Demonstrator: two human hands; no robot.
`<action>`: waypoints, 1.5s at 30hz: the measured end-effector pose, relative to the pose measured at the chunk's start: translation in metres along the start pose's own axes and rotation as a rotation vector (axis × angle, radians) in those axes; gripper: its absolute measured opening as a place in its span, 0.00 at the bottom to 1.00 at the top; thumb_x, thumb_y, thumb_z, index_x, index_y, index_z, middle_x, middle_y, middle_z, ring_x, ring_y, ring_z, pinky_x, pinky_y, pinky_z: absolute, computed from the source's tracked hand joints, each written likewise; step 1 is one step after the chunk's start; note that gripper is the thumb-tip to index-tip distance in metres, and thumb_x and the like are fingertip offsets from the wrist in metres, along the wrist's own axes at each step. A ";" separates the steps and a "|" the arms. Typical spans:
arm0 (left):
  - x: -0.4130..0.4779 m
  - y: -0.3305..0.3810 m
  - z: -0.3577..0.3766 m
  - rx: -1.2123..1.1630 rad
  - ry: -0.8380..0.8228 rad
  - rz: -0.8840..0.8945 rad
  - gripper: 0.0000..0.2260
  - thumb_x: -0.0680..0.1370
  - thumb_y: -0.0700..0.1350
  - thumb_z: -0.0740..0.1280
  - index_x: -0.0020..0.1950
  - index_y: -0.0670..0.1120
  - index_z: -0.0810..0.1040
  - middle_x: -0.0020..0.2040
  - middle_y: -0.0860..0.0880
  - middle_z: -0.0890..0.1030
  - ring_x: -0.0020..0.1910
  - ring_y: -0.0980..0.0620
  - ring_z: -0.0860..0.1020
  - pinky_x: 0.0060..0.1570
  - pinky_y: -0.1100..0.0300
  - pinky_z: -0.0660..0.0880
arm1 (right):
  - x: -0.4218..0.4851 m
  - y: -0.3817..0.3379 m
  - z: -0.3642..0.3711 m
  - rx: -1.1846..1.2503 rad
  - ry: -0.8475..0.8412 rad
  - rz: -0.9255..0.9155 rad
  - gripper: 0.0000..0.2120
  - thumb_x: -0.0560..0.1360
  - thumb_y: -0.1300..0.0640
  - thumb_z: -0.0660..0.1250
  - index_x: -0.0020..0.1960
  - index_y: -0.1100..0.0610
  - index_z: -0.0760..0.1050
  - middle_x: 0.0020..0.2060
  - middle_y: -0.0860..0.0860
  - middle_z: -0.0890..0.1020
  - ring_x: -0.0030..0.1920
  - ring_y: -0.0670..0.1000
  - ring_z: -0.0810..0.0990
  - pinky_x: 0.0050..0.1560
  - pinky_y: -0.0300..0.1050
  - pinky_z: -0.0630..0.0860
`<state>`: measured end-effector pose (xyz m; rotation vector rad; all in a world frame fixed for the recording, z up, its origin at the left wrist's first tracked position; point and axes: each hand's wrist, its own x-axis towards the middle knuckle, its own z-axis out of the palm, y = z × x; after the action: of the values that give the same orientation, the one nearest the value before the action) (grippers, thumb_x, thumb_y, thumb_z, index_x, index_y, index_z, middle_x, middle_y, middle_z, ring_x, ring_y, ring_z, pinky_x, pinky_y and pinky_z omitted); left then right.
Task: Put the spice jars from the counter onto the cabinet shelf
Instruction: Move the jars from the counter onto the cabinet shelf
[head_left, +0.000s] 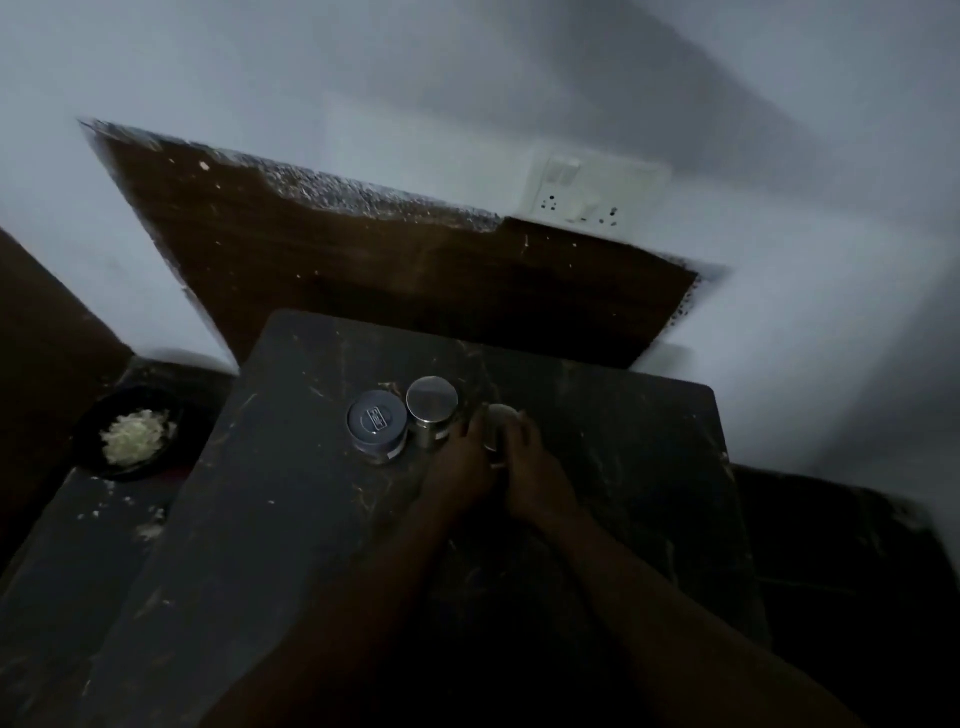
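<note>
Three spice jars stand close together on the dark stone counter (291, 519). A wide jar with a grey-blue lid (376, 422) is on the left. Beside it is a narrower jar with a shiny metal lid (432, 399). The third jar (500, 420), also metal-lidded, is on the right and mostly hidden. My left hand (464, 470) wraps its left side and my right hand (535, 480) wraps its right side, both touching it. The scene is dim and blurred. No cabinet shelf is visible.
A black bowl of pale shredded food (131, 435) sits on a lower ledge at the left. A brown wooden board (395, 270) leans against the wall behind the counter. A white switch and socket plate (592, 195) is on the wall above.
</note>
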<state>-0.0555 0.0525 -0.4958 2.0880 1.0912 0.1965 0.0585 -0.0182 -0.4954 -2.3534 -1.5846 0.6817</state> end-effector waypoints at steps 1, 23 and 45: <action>0.003 -0.003 0.003 -0.005 -0.014 -0.001 0.37 0.80 0.50 0.71 0.83 0.45 0.56 0.80 0.41 0.63 0.69 0.44 0.75 0.63 0.57 0.72 | 0.000 0.002 0.005 0.009 0.014 -0.006 0.46 0.76 0.53 0.73 0.83 0.46 0.47 0.83 0.56 0.49 0.67 0.60 0.77 0.60 0.49 0.78; -0.008 0.014 -0.106 -0.112 0.334 0.033 0.42 0.66 0.73 0.68 0.76 0.59 0.65 0.70 0.54 0.72 0.62 0.51 0.78 0.50 0.57 0.74 | -0.012 -0.073 -0.045 0.339 0.429 -0.062 0.42 0.72 0.44 0.75 0.80 0.45 0.59 0.74 0.44 0.69 0.66 0.34 0.65 0.55 0.13 0.57; -0.045 0.247 -0.428 -0.556 0.927 0.811 0.30 0.71 0.61 0.77 0.70 0.58 0.73 0.64 0.61 0.77 0.58 0.60 0.80 0.49 0.63 0.81 | -0.032 -0.297 -0.390 0.593 1.082 -0.788 0.34 0.70 0.41 0.71 0.74 0.43 0.64 0.65 0.42 0.79 0.61 0.45 0.81 0.53 0.49 0.84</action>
<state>-0.1175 0.1696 -0.0176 1.7770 0.4511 1.7645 -0.0006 0.0969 -0.0220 -1.1057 -1.2991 -0.2660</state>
